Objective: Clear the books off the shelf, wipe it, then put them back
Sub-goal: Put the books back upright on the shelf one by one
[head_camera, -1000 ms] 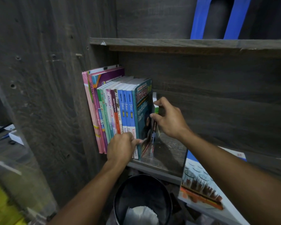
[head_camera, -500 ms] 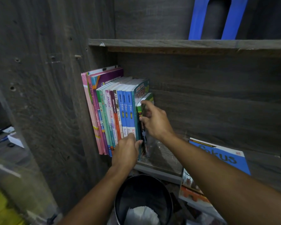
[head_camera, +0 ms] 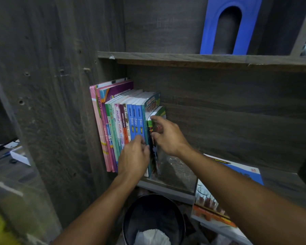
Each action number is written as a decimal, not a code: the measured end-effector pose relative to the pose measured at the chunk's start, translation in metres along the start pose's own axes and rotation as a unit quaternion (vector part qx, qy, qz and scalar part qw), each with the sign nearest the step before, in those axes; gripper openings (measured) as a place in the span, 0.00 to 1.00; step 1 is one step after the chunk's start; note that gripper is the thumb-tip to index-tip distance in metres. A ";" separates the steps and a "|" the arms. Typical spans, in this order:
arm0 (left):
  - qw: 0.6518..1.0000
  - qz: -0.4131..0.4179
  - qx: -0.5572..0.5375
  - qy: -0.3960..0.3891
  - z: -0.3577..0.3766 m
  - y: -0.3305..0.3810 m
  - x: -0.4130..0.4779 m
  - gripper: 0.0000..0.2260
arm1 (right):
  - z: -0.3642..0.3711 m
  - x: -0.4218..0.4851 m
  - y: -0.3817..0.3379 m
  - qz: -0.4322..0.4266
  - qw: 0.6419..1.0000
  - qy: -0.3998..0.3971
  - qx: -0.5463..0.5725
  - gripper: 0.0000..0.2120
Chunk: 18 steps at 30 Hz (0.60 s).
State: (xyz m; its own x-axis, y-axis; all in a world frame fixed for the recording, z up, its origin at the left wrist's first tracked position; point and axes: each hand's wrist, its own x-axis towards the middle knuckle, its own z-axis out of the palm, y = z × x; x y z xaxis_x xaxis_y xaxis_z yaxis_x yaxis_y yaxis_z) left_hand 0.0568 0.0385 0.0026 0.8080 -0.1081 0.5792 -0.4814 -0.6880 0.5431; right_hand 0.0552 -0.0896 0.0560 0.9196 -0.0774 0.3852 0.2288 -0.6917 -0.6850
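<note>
Books (head_camera: 131, 121), colourful paperbacks, were braced by flat left fingers (head_camera: 137, 143). Pinched by right fingers (head_camera: 157, 134), a thin green paperback (head_camera: 161, 112) had just been pushed in alongside, apparently reshelved.

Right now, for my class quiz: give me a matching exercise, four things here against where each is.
Things: 1 thin green book; 2 blue arched object; 3 black bin; 4 flat blue book.
Places: a below the shelf; b gripped by the right hand; c lying right of the row; d on the upper shelf.
Pairs: 1-b, 2-d, 3-a, 4-c.
</note>
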 end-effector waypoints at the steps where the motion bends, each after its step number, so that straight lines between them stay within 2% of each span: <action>1: 1.000 0.007 -0.006 0.010 -0.005 0.003 0.006 0.05 | -0.002 0.000 -0.001 -0.004 1.000 -0.003 -0.003 0.26; 10: 0.999 0.036 0.000 0.036 -0.027 0.019 0.014 0.06 | -0.030 -0.020 0.000 -0.020 0.999 0.007 -0.034 0.24; 13: 0.998 0.059 0.002 0.009 -0.026 0.026 0.005 0.07 | -0.045 -0.037 0.004 -0.021 0.999 0.014 -0.048 0.26; 18: 0.992 0.114 0.001 -0.056 -0.015 0.045 -0.010 0.12 | -0.080 -0.077 0.016 -0.015 0.988 -0.007 -0.153 0.32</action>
State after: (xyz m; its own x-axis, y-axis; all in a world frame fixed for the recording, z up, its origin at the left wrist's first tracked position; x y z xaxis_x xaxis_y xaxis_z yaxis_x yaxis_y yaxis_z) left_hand 0.0216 0.0194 0.0305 0.7104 -0.3398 0.6163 -0.6557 -0.6378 0.4041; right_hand -0.0372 -0.1527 0.0650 0.9188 -0.0450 0.3921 0.1508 -0.8781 -0.4541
